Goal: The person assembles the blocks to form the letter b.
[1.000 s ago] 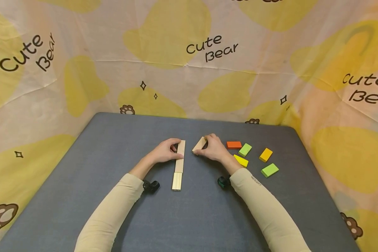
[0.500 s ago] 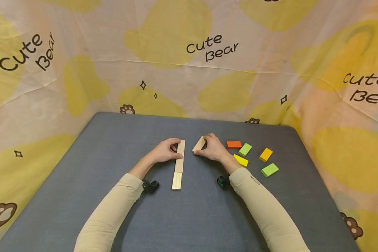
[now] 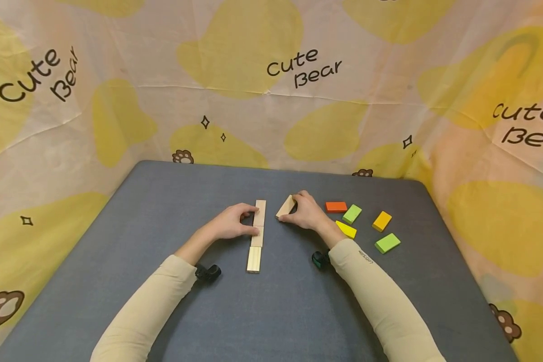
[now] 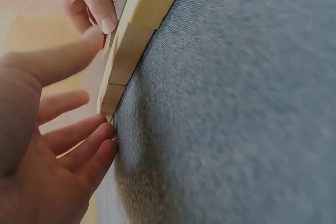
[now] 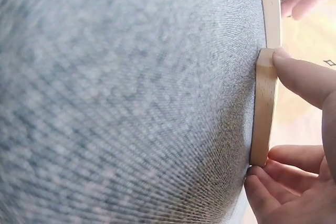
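Left hand (image 3: 230,222) beside a row of 3 plain wooden blocks (image 3: 257,240); right hand (image 3: 306,212) on a loose wooden block (image 3: 285,206).
The row runs end to end, up and down the centre of the head view, with the left hand's thumb and fingers spread along its left edge; whether the thumb touches, I cannot tell. Just right of the row, apart and slanted, the loose wooden block is pinched between the right hand's thumb and fingers. Right of centre lie 1 red block (image 3: 336,207), 2 green blocks (image 3: 387,243), 1 yellow block (image 3: 346,230) and 1 amber block (image 3: 382,221).
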### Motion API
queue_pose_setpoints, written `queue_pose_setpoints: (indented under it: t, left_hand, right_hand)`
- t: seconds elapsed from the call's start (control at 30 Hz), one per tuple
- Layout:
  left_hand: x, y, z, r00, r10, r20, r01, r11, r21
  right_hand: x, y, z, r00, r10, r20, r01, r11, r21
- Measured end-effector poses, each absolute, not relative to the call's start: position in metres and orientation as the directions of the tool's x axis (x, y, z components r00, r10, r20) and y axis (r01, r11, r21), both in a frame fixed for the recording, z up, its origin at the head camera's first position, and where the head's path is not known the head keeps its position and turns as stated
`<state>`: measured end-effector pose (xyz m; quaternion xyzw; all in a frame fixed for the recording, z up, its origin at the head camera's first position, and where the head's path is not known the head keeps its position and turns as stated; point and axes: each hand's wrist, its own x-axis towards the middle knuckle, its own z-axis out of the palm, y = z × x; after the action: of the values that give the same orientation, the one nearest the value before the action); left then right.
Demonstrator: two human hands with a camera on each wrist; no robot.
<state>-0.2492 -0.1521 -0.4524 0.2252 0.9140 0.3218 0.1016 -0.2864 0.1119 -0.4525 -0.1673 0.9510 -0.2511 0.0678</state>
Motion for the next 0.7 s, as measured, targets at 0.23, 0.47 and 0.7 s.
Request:
queue_pose_setpoints:
  t: [0.23,0.47,0.7]
  left_hand:
    - [-0.239,-0.155,-0.452,-0.835,0.544,-0.082,0.393,0.694,0.603]
    - [-0.235,-0.153,-0.455,-0.847,0.523,-0.098,0.374,0.716,0.589]
    - [-0.230,-0.153,-0.452,-0.841,0.527,-0.122,0.369,0.724,0.583]
  right_hand:
    - [-0.287,0.113,-0.452,-0.931,-0.361,-0.047,-0.291,0.816,-0.499]
    - [-0.287,0.113,-0.453,-0.929,-0.367,-0.052,-0.296,0.817,-0.495]
    - [-0.287,0.114,-0.450,-0.918,-0.387,-0.083,-0.302,0.821,-0.485]
